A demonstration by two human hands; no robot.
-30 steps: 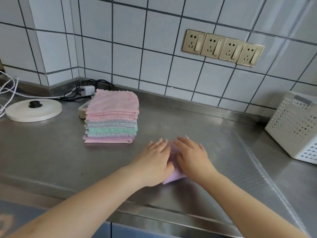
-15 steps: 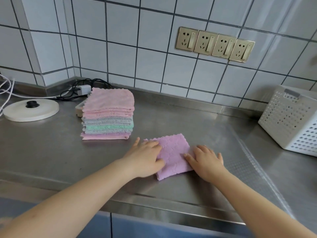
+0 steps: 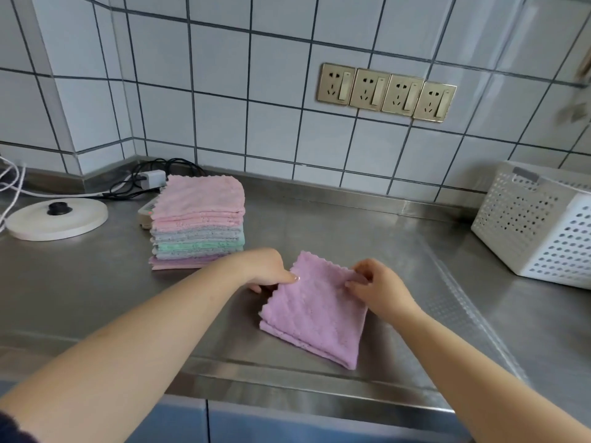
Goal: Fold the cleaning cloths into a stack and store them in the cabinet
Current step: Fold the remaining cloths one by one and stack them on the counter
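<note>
— Both hands are pinching the lilac cloth [image 3: 315, 310] now: the left hand [image 3: 267, 270] is nipping its far left edge between thumb and fingers, and the right hand [image 3: 379, 287] is gripping the far right corner, fingers curled over it.

— Where is it lying?

— On the steel counter [image 3: 367, 238], near the front edge, just right of the stack [image 3: 198, 222], not touching it. It is showing doubled layers along the near edge, so it is sitting folded.

— Half a second ago the palms were lying flat on it, weren't they?

— Yes, fingers spread, smoothing it down. Now they are taking hold of the far edge instead, and the cloth is sitting turned, one corner pointing toward the front. A second ago the two hands were covering it almost wholly.

— So the pressing is finished?

— I am reading it that way: either one more fold is coming, or it is going onto the stack. The stack itself is standing where it was, pink on top, beside the white disc [image 3: 56, 219] and the cables. The basket [image 3: 540, 225] at the right is staying put. No cabinet is showing yet, so storing is some way off.
</note>
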